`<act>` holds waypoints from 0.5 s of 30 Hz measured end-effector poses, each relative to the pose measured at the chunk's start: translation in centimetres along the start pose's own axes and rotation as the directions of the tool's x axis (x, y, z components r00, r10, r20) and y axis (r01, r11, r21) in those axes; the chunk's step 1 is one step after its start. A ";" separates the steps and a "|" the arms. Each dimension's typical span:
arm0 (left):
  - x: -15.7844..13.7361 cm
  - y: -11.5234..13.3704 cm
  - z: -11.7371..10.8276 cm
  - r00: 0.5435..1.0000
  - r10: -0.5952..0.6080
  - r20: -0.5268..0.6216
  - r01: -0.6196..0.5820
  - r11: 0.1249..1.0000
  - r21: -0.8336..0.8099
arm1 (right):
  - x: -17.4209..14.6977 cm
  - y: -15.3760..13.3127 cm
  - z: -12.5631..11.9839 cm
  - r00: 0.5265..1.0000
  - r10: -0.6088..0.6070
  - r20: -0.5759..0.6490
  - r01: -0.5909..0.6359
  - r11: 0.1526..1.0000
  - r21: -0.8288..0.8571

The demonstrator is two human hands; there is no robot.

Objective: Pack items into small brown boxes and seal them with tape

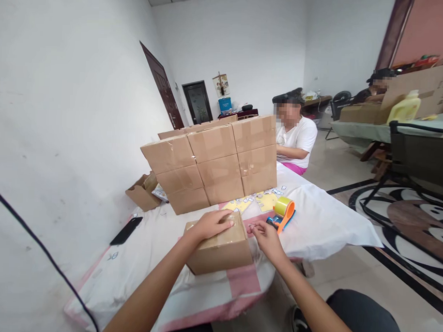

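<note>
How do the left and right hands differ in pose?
The left hand rests on top of the cardboard box; the right hand is at its right side. The left hand's fingers are extended; the right hand's are curled, though any grip is unclear. Both are bare.

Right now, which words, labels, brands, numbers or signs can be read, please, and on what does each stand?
None reads clearly.
Blue container: pale lettering, too small.
Tablecloth: marks near the black phone, too blurred.
Large carton at right: faint print, unreadable.

Cannot make out anything pinched in the right hand [269, 239]; cannot see rear boxes [213, 123] fully behind front boxes [219, 162].
</note>
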State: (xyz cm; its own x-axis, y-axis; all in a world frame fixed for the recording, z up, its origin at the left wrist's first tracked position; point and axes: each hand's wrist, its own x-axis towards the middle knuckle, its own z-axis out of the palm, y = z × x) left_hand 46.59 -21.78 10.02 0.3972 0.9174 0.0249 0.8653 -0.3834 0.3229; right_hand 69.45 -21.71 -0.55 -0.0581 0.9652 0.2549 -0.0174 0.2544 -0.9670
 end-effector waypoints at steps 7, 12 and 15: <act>0.0 -0.2 0.2 1.000 -0.018 -0.006 0.018 1.000 0.002 | -0.3 -0.3 0.1 0.997 -0.073 0.000 0.072 0.984 -0.160; 0.0 0.0 0.1 1.000 -0.020 0.003 0.020 1.000 -0.005 | -0.6 -0.4 0.4 0.989 -0.108 -0.097 0.073 0.947 -0.314; 0.1 -0.1 0.2 1.000 -0.012 -0.004 0.012 1.000 -0.006 | -0.7 -0.8 0.7 0.988 -0.093 -0.125 0.038 0.921 -0.388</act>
State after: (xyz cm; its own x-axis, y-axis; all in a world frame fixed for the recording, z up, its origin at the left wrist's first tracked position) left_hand 46.55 -21.70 9.83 0.3852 0.9225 0.0246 0.8684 -0.3713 0.3287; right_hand 68.77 -22.59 0.03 0.0692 0.9373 0.3416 0.3691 0.2940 -0.8816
